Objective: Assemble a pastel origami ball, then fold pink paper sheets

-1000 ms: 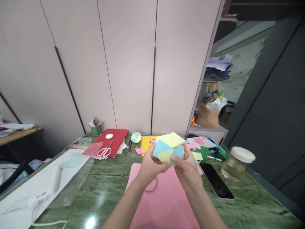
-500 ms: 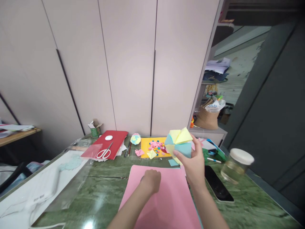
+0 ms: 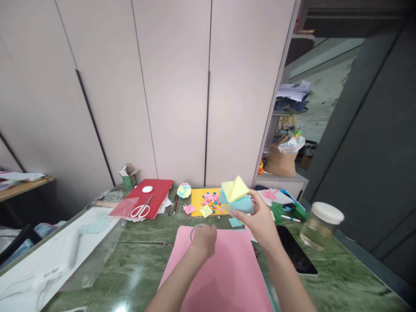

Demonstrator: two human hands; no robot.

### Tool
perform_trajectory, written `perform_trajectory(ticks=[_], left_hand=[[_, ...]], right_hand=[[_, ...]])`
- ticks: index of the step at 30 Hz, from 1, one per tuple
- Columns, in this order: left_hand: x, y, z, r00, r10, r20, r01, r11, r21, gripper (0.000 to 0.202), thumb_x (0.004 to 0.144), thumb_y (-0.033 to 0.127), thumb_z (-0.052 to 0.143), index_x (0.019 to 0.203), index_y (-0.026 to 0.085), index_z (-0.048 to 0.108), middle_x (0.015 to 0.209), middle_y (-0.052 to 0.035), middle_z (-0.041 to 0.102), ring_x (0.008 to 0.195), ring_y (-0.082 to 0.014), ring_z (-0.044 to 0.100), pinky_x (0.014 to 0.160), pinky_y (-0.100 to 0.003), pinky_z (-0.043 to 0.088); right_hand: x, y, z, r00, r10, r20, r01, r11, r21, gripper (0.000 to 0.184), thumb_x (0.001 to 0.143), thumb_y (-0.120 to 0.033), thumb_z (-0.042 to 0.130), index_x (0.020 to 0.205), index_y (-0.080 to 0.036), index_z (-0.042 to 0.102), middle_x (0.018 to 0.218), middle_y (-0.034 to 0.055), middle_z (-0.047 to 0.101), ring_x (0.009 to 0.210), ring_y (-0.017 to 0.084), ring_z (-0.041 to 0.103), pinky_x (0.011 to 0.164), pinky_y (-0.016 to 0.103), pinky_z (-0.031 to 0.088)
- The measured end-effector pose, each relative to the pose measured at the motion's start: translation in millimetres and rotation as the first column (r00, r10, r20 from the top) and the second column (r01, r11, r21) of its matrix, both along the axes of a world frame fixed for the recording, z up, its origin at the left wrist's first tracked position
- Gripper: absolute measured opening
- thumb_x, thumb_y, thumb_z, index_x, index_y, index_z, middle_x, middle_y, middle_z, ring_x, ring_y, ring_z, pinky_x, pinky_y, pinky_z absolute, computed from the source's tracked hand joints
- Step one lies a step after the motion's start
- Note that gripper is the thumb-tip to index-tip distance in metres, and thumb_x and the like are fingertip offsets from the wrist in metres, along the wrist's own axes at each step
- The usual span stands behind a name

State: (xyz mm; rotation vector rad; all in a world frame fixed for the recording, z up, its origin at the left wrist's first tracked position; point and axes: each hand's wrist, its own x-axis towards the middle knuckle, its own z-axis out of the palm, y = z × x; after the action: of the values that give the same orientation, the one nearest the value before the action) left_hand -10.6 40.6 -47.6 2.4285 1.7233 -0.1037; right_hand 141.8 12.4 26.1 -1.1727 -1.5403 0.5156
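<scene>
Folded paper: yellow-and-blue piece point(image 3: 236, 197), up in the air past the far edge of the pink sheet, in front of the yellow card
Right hand: got this one point(image 3: 258, 216) pinching the paper piece, thumb in front, fingers round the side
Left hand: curled up point(image 3: 205, 240) over the sheet, right by a grey ring point(image 3: 191, 233); can't tell if it's gripping it, kinda blurry
Pink sheet: point(image 3: 224, 277) flat on the green table point(image 3: 143, 260), under both
Yellow card: point(image 3: 196, 197) small pink and blue bits point(image 3: 212, 199) scattered on top
Right side: black phone point(image 3: 297, 251) lying flat, white-lidded jar point(image 3: 320, 227) near it
Left side: white-handled scissors point(image 3: 141, 210) on a red folder point(image 3: 157, 190)
</scene>
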Motion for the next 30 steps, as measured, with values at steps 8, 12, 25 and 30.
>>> perform_trajectory(ticks=[8, 12, 25, 30], left_hand=[[-49, -15, 71.8, 0.778, -0.025, 0.628, -0.225, 0.922, 0.316, 0.017, 0.085, 0.016, 0.041, 0.101, 0.021, 0.041, 0.087, -0.0032, 0.058, 0.075, -0.0161, 0.06, 0.068, -0.028, 0.045], [-50, -30, 84.0, 0.357, -0.195, 0.914, -0.121, 0.96, 0.252, 0.017, 0.081, 0.019, 0.051, 0.096, 0.022, 0.043, 0.085, 0.0005, 0.055, 0.077, -0.0122, 0.058, 0.073, -0.025, 0.046], [-31, -58, 89.4, 0.25, -0.17, 0.953, -0.109, 0.973, 0.202, 0.019, 0.075, 0.016, 0.062, 0.092, 0.023, 0.055, 0.088, 0.0009, 0.064, 0.083, -0.0136, 0.062, 0.068, -0.023, 0.048], [-29, -61, 89.4, 0.267, -0.233, 0.935, -0.115, 0.956, 0.271, 0.015, 0.075, 0.015, 0.062, 0.088, 0.023, 0.058, 0.09, 0.0001, 0.065, 0.082, -0.0144, 0.064, 0.076, -0.027, 0.049]], right_hand=[[5, 21, -38.0, 0.73, -0.012, 0.684, 0.165, 0.974, -0.158, 0.035, 0.059, -0.001, 0.056, 0.089, -0.02, 0.06, 0.07, 0.0047, 0.068, 0.077, 0.025, 0.063, 0.075, 0.036, 0.036], [-7, 17, -35.1, 0.719, -0.033, 0.695, 0.164, 0.979, -0.123, 0.038, 0.065, -0.01, 0.063, 0.102, -0.02, 0.059, 0.092, 0.0094, 0.069, 0.093, 0.028, 0.061, 0.087, 0.045, 0.033], [-23, -32, 3.0, 0.972, -0.067, 0.223, -0.014, 0.94, 0.34, 0.041, 0.088, -0.025, 0.047, 0.128, -0.029, 0.047, 0.121, 0.0051, 0.059, 0.115, 0.02, 0.051, 0.094, 0.037, 0.043], [-19, -34, 7.8, 0.979, -0.044, 0.2, -0.026, 0.942, 0.334, 0.036, 0.087, -0.024, 0.05, 0.122, -0.031, 0.052, 0.118, 0.0032, 0.061, 0.111, 0.019, 0.055, 0.092, 0.036, 0.045]])
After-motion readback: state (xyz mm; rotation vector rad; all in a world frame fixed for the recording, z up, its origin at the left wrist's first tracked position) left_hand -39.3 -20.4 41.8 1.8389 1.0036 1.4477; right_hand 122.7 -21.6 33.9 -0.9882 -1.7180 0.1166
